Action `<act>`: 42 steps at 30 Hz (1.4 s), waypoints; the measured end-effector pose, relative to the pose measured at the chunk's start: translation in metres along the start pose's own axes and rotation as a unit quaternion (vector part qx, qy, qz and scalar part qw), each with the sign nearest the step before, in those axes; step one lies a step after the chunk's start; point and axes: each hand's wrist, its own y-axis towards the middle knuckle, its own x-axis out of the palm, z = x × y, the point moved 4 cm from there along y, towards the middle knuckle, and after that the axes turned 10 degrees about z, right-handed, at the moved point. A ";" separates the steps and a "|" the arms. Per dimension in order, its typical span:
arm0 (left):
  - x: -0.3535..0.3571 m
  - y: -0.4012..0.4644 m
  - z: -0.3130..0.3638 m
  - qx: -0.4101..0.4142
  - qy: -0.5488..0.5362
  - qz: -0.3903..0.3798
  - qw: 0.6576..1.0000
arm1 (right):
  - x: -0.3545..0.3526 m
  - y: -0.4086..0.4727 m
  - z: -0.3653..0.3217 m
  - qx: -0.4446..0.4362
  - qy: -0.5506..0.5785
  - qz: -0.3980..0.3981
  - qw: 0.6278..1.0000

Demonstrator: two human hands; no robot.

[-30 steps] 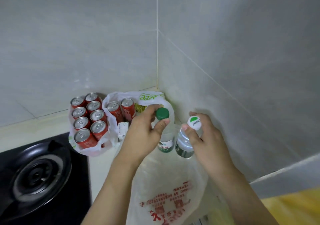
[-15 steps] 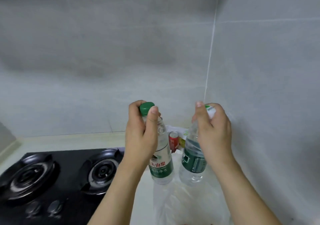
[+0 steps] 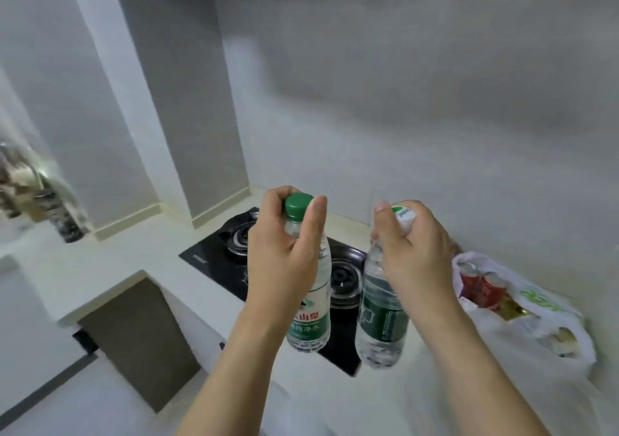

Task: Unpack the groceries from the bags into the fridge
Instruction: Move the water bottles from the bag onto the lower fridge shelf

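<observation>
Clear green-capped plastic water bottle (image 3: pixel 310 288) gripped by left hand (image 3: pixel 284 261), white-capped clear bottle (image 3: pixel 382 311) at 3 o'clock clamped in right hand (image 3: pixel 415 254); carry step, next needs fridge, unseen.

At your eleven o'clock, the green-capped bottle (image 3: pixel 307 301) has a label reading "山泉" above "纯净水". The white cap (image 3: pixel 404 214) at one o'clock carries print too blurred to read.
</observation>
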 end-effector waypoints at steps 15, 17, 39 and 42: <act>-0.277 0.007 0.008 0.032 0.169 0.210 0.962 | 0.176 -0.151 -0.164 -0.058 0.185 -0.257 0.947; -0.307 0.003 0.014 0.039 0.187 0.235 0.953 | 0.188 -0.171 -0.186 -0.076 0.207 -0.275 0.936; -0.486 -0.174 0.157 0.028 0.474 0.562 0.677 | 0.177 -0.420 -0.354 -0.133 0.432 -0.605 0.655; -0.497 -0.206 0.182 0.024 0.506 0.579 0.639 | 0.157 -0.458 -0.371 -0.142 0.445 -0.640 0.610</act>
